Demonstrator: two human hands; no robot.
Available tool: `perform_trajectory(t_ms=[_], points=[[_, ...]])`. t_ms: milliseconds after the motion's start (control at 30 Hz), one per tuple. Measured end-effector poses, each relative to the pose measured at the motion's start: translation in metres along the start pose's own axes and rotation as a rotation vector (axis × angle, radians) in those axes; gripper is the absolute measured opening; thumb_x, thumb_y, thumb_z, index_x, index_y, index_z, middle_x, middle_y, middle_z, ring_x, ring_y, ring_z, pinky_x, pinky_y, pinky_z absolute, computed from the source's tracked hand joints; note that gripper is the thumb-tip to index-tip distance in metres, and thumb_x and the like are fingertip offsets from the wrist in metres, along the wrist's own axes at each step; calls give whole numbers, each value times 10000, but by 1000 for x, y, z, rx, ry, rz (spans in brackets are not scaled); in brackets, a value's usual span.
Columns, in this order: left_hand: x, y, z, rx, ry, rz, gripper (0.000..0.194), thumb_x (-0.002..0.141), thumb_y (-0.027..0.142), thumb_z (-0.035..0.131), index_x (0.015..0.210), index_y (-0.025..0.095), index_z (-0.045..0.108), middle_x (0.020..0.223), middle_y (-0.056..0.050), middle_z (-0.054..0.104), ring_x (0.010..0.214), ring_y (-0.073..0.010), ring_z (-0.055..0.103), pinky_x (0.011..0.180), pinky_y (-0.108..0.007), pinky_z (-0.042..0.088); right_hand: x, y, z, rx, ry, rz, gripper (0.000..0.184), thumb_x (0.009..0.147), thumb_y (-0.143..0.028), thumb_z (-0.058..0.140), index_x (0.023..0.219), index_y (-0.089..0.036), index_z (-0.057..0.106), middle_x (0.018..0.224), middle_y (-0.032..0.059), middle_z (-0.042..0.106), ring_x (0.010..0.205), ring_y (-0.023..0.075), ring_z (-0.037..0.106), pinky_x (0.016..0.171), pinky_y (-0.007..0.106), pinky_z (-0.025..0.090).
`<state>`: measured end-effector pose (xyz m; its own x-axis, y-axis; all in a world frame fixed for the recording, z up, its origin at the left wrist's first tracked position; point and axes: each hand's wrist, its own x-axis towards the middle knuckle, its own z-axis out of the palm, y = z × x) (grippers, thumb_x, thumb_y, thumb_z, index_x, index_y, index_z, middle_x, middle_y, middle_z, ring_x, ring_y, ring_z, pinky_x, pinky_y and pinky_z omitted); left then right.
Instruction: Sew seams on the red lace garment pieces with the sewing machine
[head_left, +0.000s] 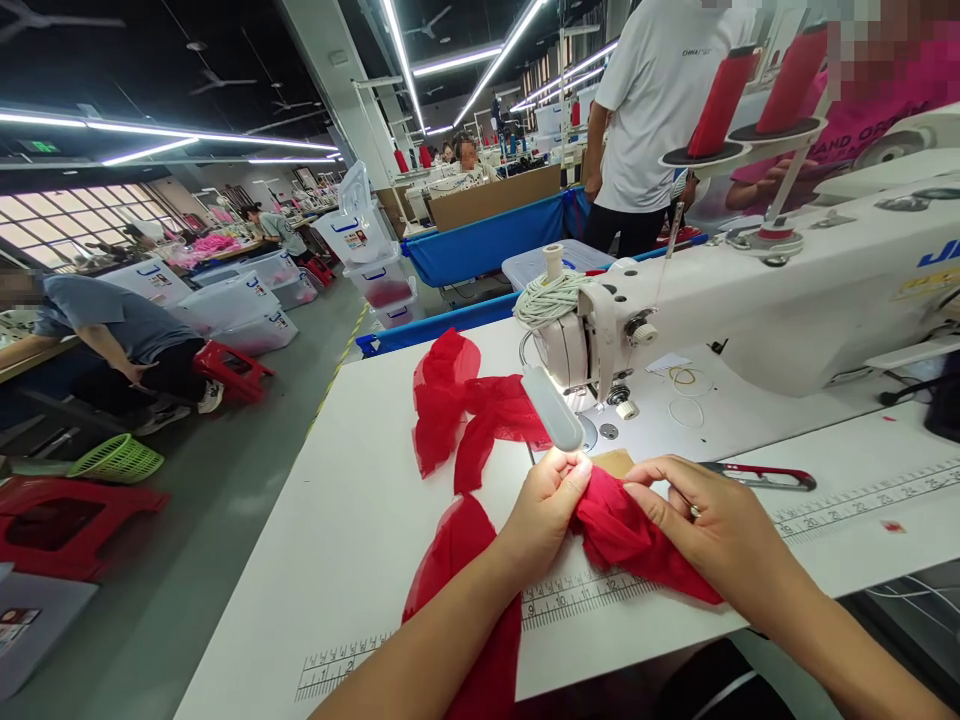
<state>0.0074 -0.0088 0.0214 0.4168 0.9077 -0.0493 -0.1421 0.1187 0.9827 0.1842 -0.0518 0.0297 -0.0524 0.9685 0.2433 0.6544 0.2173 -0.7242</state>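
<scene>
Sheer red fabric [619, 520] is bunched between my two hands, just in front of the sewing machine [720, 290]. My left hand [551, 500] pinches its left end, close below the pale oval guard at the needle area. With thumb and fingertips, my right hand [690, 510] grips the fabric's upper right edge; a ring is on one finger. More red fabric pieces [446, 400] lie on the white table to the left, and another length passes under my left forearm. The needle itself is hidden behind the guard.
Red-handled thread snips [772, 475] lie right of my right hand. A printed ruler [562, 600] runs along the table's front edge. Red thread cones [724, 105] stand above the machine. A person in a white shirt [645, 100] stands behind; plastic bins [375, 270] are stacked across the aisle.
</scene>
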Motion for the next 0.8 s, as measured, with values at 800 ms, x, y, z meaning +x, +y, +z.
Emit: perform_trajectory(t_ms=[800], points=[[-1, -4, -4, 88, 84, -12, 377, 743, 357, 741, 1035, 165, 599, 1055, -77, 632, 986, -242, 591, 881, -364, 475, -2, -8, 7, 165, 49, 161, 193, 854, -407, 540, 878, -242, 637, 554, -57, 390, 498, 134, 386, 506, 265, 344]])
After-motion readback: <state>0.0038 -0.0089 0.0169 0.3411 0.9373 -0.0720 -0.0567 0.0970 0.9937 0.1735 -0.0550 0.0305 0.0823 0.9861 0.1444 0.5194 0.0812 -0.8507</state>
